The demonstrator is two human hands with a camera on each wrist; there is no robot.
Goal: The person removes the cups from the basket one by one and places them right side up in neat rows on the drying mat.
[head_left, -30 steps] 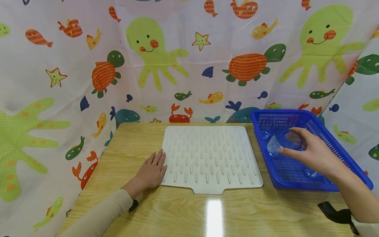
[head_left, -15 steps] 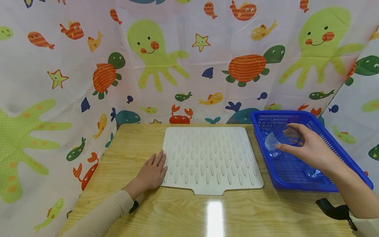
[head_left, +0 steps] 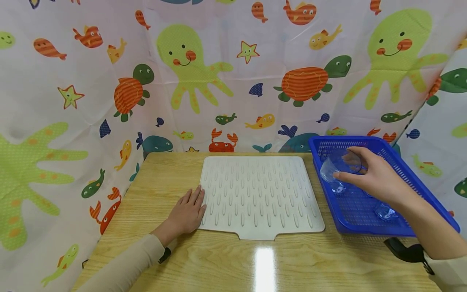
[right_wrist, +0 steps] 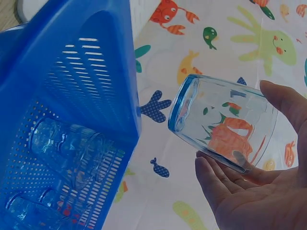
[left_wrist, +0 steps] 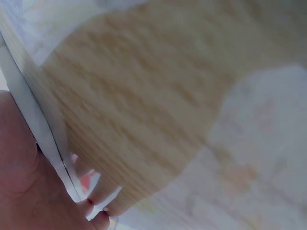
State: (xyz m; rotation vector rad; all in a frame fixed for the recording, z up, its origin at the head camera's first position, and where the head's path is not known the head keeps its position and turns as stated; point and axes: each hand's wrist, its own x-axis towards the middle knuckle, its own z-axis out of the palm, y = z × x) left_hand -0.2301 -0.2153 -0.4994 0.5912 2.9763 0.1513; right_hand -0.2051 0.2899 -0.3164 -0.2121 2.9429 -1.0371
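My right hand [head_left: 375, 176] holds a clear glass tumbler [head_left: 329, 168] over the left part of a blue plastic basket [head_left: 343, 223]. In the right wrist view, thumb and fingers grip the tumbler [right_wrist: 225, 122] from opposite sides near its rim, its thick base pointing away from the palm and the glass tilted. Other clear glasses [right_wrist: 64, 143] lie inside the basket, one glass [head_left: 384, 211] near its front. My left hand [head_left: 186, 211] lies flat with its fingers along the left edge of a white ridged board [head_left: 260, 196]; the left wrist view shows the hand [left_wrist: 19, 187] against that edge.
The board lies on a wooden table [head_left: 215, 259], with the basket just to its right. A curtain [head_left: 226, 85] printed with sea animals hangs behind the table and along both sides.
My right hand has lifted the tumbler up out of the basket and slightly to the left. The left hand stays in place on the board's edge.
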